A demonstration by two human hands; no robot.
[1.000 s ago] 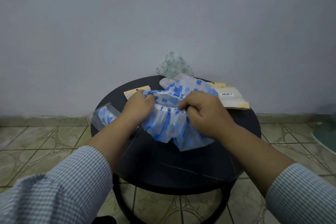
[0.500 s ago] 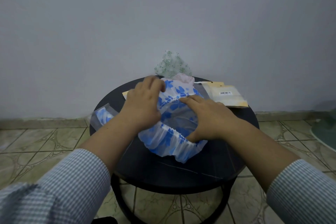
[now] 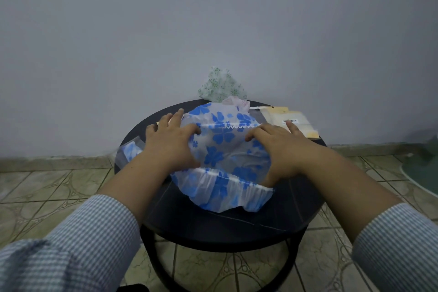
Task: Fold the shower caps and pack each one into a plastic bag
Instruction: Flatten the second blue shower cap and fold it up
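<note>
The blue cap lies spread mid-table, thin, slack and likely slippery, best pinched at its elastic rim, pressed flat by left hand and right hand, fingers splayed, bags at two o'clock.

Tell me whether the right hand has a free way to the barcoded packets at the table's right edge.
Probably yes. The right hand rests on the blue-flowered shower cap, its fingertips already beside the barcoded packets, with nothing between them.
</note>
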